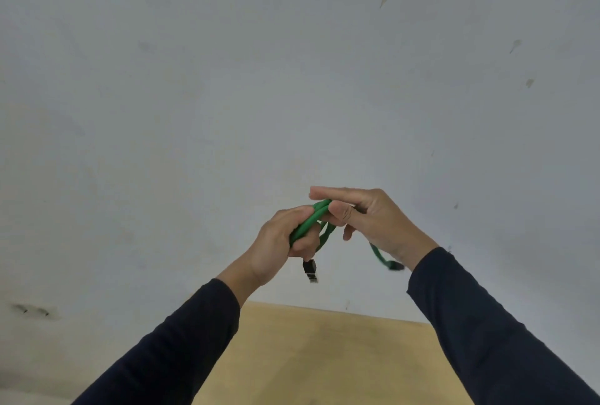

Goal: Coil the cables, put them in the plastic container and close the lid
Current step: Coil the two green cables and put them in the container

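A green cable is folded into a few loops and held up in the air in front of a wall. My left hand is closed around the lower part of the bundle. My right hand pinches the top of the loops between thumb and fingers. A black USB plug hangs below my left hand. The cable's other end dangles under my right wrist. No plastic container or lid is in view.
A pale grey wall with a few marks fills most of the view. A light wooden tabletop shows at the bottom between my dark sleeves.
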Motion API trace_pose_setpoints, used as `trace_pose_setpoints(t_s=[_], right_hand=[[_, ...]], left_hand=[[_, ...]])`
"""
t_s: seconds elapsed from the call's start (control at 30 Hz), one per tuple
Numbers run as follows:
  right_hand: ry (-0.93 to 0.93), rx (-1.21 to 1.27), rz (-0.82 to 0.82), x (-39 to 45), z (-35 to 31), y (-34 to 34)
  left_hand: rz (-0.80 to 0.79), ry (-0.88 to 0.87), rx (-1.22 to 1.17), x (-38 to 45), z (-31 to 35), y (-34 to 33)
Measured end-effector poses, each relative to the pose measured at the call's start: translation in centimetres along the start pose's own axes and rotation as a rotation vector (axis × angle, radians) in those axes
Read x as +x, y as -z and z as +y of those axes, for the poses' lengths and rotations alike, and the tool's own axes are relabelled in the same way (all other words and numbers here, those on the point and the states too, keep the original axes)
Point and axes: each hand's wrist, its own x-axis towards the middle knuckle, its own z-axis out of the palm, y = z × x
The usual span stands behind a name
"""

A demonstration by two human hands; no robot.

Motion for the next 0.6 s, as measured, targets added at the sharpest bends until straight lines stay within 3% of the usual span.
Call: trace_pose_setpoints(t_s=[0.1,0.23,0.33,0.6], right_hand=[[0.003,0.004,0.033,-0.2,-0.1,-0.5],[-0.01,-0.057,0.191,0.1,0.2,-0.7],[-0.07,-0.026,0.276,0.2,0.7,-1.3],[-0.148,-0.232,0.143,-0.8,1.7,-0.8]], left_hand=[[0.042,0.006,0.048,0.3,0.2,0.4],[0.327,-0.095,0.22,0.6,-0.5,0.1],[0.38,-0.15,0.341,0.5,-1.2,-0.2],[0.553,-0.172,0.234,0.8,-1.5,1.9]])
